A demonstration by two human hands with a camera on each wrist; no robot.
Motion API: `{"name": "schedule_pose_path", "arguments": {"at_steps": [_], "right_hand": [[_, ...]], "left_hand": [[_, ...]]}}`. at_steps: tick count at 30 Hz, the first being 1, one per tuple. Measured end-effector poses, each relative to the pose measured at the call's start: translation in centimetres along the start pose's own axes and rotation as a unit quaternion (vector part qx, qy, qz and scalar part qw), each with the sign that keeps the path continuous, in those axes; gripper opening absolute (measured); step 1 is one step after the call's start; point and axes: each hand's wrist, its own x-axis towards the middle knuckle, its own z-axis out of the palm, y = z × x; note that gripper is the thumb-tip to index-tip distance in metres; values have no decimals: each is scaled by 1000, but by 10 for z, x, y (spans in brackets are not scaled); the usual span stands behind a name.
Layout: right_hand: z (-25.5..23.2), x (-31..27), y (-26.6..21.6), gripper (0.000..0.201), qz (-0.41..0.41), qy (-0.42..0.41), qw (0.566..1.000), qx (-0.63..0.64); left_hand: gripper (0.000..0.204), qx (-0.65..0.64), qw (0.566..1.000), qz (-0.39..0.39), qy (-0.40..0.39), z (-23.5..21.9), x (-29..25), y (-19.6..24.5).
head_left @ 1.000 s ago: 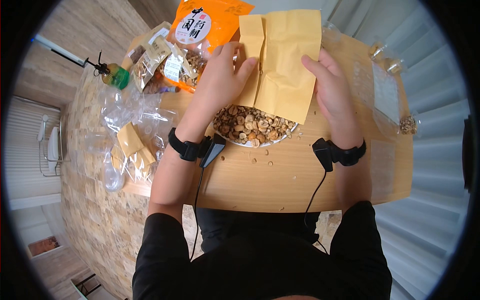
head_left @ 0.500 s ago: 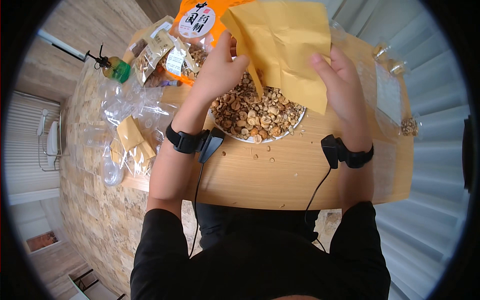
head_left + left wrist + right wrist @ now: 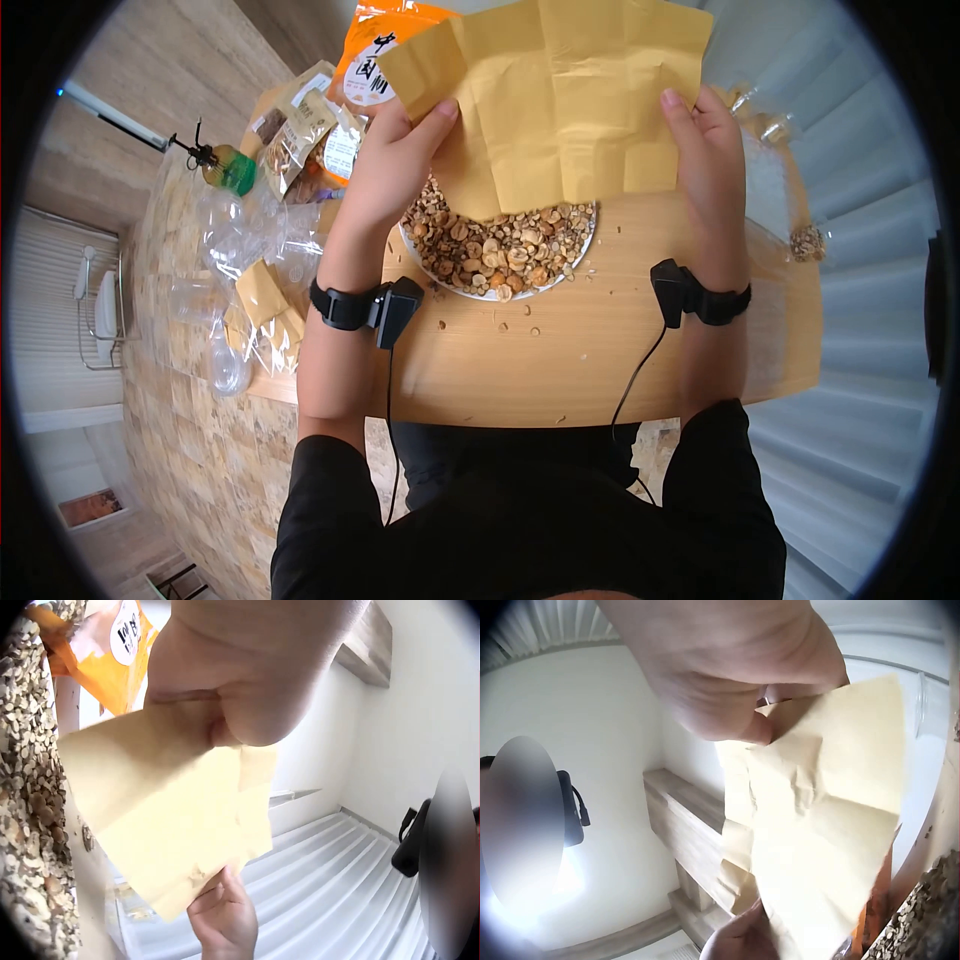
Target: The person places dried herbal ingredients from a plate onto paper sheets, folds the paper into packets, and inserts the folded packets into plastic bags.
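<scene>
- Over the plate (image 3: 455, 290) in the head view: brown paper (image 3: 560, 110), creased, spread between left hand (image 3: 390, 165) and right hand (image 3: 715, 165).
- Looks light and thin, fairly crisp, likely to bend along the folds or tear if tugged; best taken by opposite side edges.
- Pinched at each side between thumb and curled fingers, neither hand spread wide.
- Behind the paper, hidden from the head view: far part of the dried pieces (image 3: 500, 250), some of the orange bag (image 3: 385, 22), most fingertips.
- Cut off: upper edge of the paper. Washed out by glare: lower creases in the right wrist view.
</scene>
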Motion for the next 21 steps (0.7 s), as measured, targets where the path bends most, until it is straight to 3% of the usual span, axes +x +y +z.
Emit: {"name": "schedule_pose_path", "arguments": {"at_steps": [2, 7, 9, 10, 13, 15, 18, 19, 21], "right_hand": [[-1, 2, -2, 29, -21, 21, 1000, 0], [-13, 6, 0, 31, -32, 62, 996, -57], [-12, 5, -7, 30, -45, 82, 993, -79], [-11, 6, -9, 30, -51, 85, 992, -82], [-13, 3, -18, 24, -111, 67, 989, -71], [-18, -4, -30, 18, -11, 58, 998, 26], [-35, -7, -32, 15, -9, 63, 998, -10], [-42, -7, -34, 15, -10, 70, 997, -19], [-59, -7, -39, 17, -16, 136, 990, -45]], "left_hand": [[34, -118, 991, -50, -49, -1, -3, 8], [44, -216, 968, -79, -98, -2, -7, 22], [43, -303, 949, -80, -35, -1, -5, 20], [43, -304, 949, -75, -41, -2, -3, 18], [35, -227, 970, -43, 70, -2, 0, 19], [28, -170, 980, 16, 107, -3, 7, 7], [24, -117, 988, 54, 89, -13, 10, -5], [19, -99, 984, 62, 132, -12, 12, -7], [17, -185, 972, 11, 142, -23, 7, 3]]}}
